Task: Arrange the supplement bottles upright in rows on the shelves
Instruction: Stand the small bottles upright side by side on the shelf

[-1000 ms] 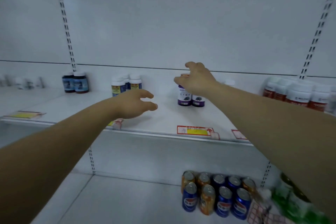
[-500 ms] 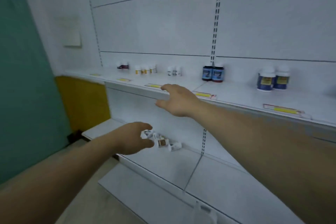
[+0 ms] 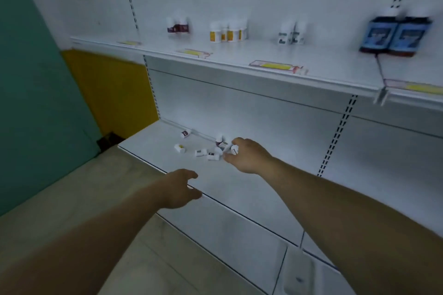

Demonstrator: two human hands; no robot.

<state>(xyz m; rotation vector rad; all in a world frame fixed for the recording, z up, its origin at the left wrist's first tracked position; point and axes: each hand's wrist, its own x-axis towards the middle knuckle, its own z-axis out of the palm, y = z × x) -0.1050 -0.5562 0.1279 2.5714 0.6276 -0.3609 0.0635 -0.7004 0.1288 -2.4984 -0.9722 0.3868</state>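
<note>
Step in hand: pickup from the tipped pile on lower shelf [image 3: 242, 189]. Right hand [image 3: 249, 158] at the right end of the scattered small bottles [image 3: 212, 156], thumb and forefinger bracketing 1 white bottle [image 3: 234, 150]. Contact too blurred to call, so cannot tell whether pinched or merely close. Left hand [image 3: 179, 188] over the shelf's front edge, fingers loosely spread, holding nothing.

Roughly 7 bottles, mostly on their sides, toward the back wall of the lower shelf.

Next, probably: pinch across 1 body, lift, stand on base, line up in a row like the upright groups [image 3: 227, 31] on upper shelf [image 3: 335, 72].

Small rigid cylinders, white caps, printed labels, plastic by the look. Likely to roll on the smooth white shelf. Flat yellow price tags [image 3: 275, 66] along the upper rim.
</note>
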